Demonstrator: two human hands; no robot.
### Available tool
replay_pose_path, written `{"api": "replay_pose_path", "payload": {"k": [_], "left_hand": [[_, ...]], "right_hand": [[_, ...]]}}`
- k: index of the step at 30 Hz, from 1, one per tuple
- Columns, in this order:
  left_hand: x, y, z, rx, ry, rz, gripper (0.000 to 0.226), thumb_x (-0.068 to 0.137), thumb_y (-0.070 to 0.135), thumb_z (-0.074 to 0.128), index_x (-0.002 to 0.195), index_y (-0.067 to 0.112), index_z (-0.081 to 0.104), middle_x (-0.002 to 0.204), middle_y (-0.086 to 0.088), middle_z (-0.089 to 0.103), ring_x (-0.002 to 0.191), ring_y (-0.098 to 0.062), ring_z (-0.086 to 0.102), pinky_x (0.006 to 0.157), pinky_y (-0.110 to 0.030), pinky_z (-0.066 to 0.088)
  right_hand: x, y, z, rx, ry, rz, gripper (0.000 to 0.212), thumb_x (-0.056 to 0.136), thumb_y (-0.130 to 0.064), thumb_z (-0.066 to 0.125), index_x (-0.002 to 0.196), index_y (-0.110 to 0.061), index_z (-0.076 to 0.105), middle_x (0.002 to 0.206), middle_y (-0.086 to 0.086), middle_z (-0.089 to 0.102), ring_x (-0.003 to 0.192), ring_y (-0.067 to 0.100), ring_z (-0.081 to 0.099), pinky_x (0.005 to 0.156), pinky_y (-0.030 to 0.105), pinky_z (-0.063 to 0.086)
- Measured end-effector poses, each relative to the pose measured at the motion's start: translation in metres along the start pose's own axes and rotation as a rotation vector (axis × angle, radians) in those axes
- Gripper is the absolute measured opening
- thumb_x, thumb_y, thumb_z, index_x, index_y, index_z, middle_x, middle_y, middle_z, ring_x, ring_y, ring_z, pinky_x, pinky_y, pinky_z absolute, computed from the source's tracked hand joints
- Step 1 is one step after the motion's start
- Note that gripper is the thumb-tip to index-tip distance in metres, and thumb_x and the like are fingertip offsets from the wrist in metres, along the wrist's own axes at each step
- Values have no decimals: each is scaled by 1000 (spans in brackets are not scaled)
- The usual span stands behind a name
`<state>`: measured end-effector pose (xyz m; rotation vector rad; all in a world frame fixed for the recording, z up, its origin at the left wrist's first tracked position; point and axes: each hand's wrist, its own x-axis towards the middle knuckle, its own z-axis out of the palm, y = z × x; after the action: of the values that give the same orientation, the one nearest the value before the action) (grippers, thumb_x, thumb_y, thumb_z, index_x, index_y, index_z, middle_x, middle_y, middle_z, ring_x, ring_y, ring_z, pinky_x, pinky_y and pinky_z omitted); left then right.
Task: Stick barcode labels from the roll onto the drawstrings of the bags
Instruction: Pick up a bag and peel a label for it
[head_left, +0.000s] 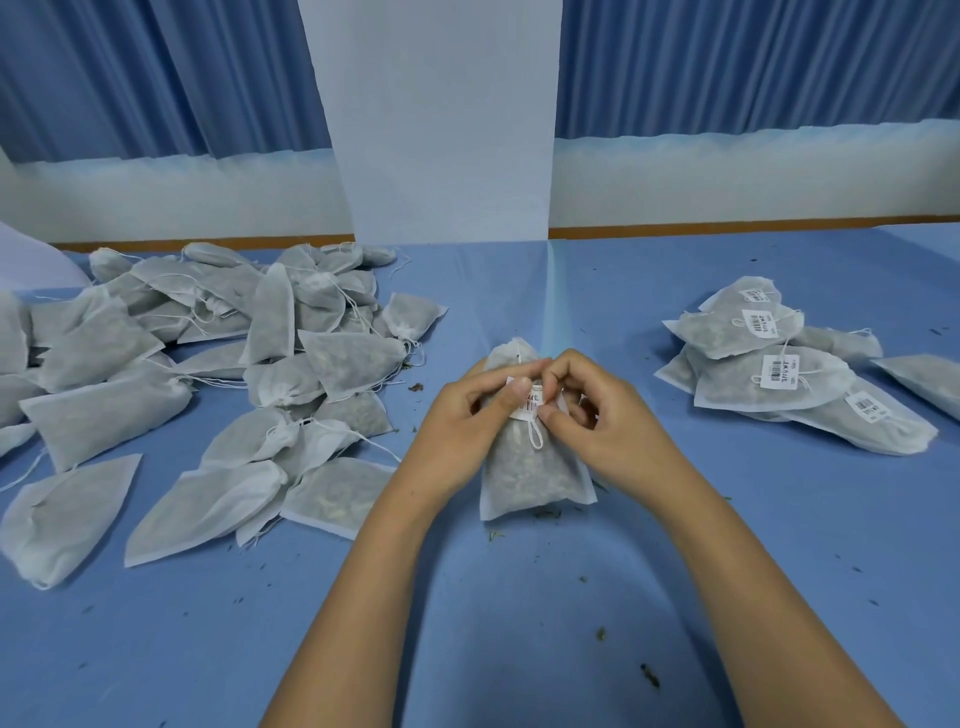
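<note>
Your left hand (467, 415) and right hand (597, 418) both pinch a barcode label (531, 402) at the drawstring (536, 446) of 1 mesh bag (530, 473), each grip clamped on the label's edges. The bag lies mid-surface (519, 623), filled with what looks like dried herbs. A heap of unlabelled bags (270, 332) sits to your left. A smaller stack of labelled bags (769, 384) lies to your right.

Thin matt cloth bag (530, 467), white paper label (531, 402), smooth matt blue table covering (519, 623).
</note>
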<state>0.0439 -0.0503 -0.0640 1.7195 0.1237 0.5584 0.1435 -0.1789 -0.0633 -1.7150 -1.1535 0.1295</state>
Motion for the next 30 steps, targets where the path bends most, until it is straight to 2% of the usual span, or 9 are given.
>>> {"api": "replay_pose_path", "payload": {"k": [5,10,13,15,17,21,24,27,30], "left_hand": [[2,-4,1,71,70,33,33,94,3,58,115,25,70,116,3,66,106,0,61,90,-12,43],[1,-2,2,59,110,188,44,90,8,65,122,38,62,124,15,64,119,5,54,94,-8,39],[1,-1,7,16,185,177,58,90,17,65,130,54,47,131,23,59,123,0,54,101,-20,43],[0,-2,18,-12,270,126,67,91,19,66,137,58,35,108,24,65,96,1,63,87,-18,49],[1,-4,34,-6,366,85,69,90,22,68,141,52,34,76,11,57,65,-2,55,68,-16,47],[8,5,83,-28,427,78,65,84,19,74,138,37,43,60,13,41,57,-6,45,63,-20,43],[15,14,120,-103,381,24,54,88,23,70,136,31,45,72,3,53,67,-8,52,70,-22,46],[19,15,151,-40,258,-91,42,93,36,62,131,26,50,106,4,65,92,-5,63,77,-13,48],[21,12,182,19,224,-113,24,89,35,68,110,30,57,106,11,66,95,-3,63,73,-8,47]], "right_hand": [[0,2,4,27,5,27,14,78,-26,54,82,-21,42,58,-6,37,56,14,30,58,30,31],[4,3,8,124,131,165,41,78,-43,70,103,-19,48,74,-8,50,63,4,45,63,16,39],[4,-1,2,336,97,174,19,81,-21,73,91,-12,59,78,-3,60,72,8,57,67,16,46],[-1,-2,-4,411,142,157,13,82,-2,70,78,-9,59,72,-1,60,66,10,56,63,16,48],[-10,0,-11,414,203,164,16,82,2,68,75,-9,58,71,1,59,65,10,56,63,15,47],[-33,6,-36,433,265,231,18,85,-16,68,87,1,61,77,5,63,70,8,58,66,18,45],[-52,13,-66,425,341,279,13,82,-14,71,82,-2,66,77,8,68,71,13,61,69,25,47],[-69,22,-98,375,443,309,11,81,-9,72,72,-10,67,69,0,67,67,10,61,67,23,48],[-85,33,-116,388,551,372,11,83,-9,70,73,-12,67,70,-3,68,67,8,61,68,23,48]]}}
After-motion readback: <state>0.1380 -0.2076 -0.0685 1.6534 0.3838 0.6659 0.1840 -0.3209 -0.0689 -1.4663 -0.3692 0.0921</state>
